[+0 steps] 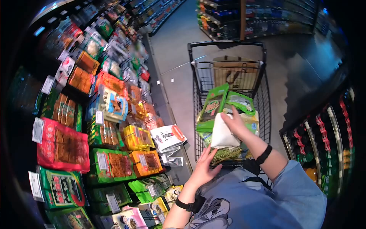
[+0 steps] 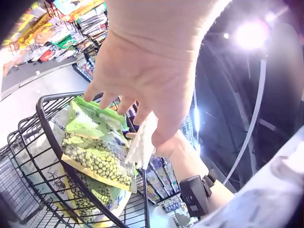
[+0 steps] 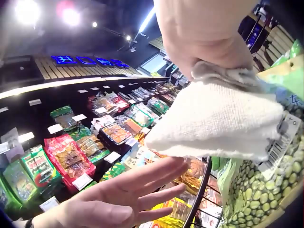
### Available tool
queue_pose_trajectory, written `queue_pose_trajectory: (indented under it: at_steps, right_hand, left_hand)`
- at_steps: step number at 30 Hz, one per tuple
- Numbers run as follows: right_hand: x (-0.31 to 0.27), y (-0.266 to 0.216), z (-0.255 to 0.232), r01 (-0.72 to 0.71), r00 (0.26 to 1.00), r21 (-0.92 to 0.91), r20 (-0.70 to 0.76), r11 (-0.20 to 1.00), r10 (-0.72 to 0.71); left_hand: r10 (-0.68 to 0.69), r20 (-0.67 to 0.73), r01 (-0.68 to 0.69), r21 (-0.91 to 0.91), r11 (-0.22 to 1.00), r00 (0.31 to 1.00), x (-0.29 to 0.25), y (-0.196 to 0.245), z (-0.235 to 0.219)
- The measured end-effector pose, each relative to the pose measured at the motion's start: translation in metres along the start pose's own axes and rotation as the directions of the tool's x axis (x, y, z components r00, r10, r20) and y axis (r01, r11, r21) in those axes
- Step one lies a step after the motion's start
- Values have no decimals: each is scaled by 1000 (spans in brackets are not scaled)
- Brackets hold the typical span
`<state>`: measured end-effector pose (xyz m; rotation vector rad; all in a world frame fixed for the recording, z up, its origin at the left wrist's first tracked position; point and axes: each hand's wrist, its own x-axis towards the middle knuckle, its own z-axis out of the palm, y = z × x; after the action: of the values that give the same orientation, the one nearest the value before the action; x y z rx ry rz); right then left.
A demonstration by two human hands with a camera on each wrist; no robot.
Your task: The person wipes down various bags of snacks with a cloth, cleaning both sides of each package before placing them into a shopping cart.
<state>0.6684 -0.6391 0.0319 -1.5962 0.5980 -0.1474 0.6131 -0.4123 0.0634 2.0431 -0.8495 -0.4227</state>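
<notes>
In the head view my right hand [image 1: 235, 124] grips a folded white cloth [image 1: 222, 133] over the shopping cart [image 1: 264, 57]. The cloth's woven texture and loose edges show in the right wrist view, with the right thumb side pressed on its top fold. My left hand [image 1: 201, 170] is held with fingers spread, its fingertips right at the cloth's lower edge. Below the cloth lies a clear bag of green beans [image 2: 97, 159] with a barcode label. A green packet [image 1: 214, 105] and a second, smaller green packet [image 1: 241, 102] lie farther forward in the cart.
A display of snack packets [image 1: 63, 145] runs along the left, close to the cart's side. Shelves of dark bottles [image 1: 324, 133] stand at the right. Ahead are more drink shelves [image 1: 263, 19] and the grey aisle floor [image 1: 171, 49]. A brown bag [image 1: 223, 76] stands at the cart's far end.
</notes>
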Motion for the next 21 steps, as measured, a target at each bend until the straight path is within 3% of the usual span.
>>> queue_pose_trajectory:
  at_steps: [1,2,4,6,7,9,11,13,14,17,21]
  right_hand:
    - [-2,1,5,86,985,-173,-133,981,-110]
    - [-5,-4,5,117,985,-75,-121,990,-125]
    - [-6,-5,3,315,941,-207,-57,926,-332]
    - [-19,-22,3,183,979,-178,125,967,-162]
    - [-24,-26,6,208,965,-171,194,963,-174]
    - [-53,-67,24,114,911,-46,404,992,-86]
    - [-71,-80,46,76,852,-13,521,997,-58]
    - [-93,-100,71,96,766,-61,641,993,-34]
    - [-103,-110,84,111,698,-68,715,991,-30]
    - [-130,-121,119,133,502,-63,865,989,-13]
    - [-164,-133,165,117,274,-70,961,991,36]
  left_hand:
    - [-23,-27,23,5,1000,999,-4,-5,-1]
    - [-51,-20,50,-74,996,998,-10,-13,-1]
    - [-101,-60,93,-123,988,993,-25,-29,-5]
    - [-176,-114,163,-114,980,978,-47,-38,-12]
    - [-199,-164,177,-137,975,966,-60,-45,-12]
    - [-280,-232,224,-240,944,931,-83,-44,-20]
    - [-327,-328,253,-249,935,886,-112,-48,-21]
    - [-467,-324,379,-299,876,823,-138,-36,-33]
    - [-395,-443,326,-225,918,805,-153,-40,-31]
    - [-470,-541,399,-252,882,697,-194,-24,-44]
    - [-430,-760,397,-245,884,488,-242,27,-80]
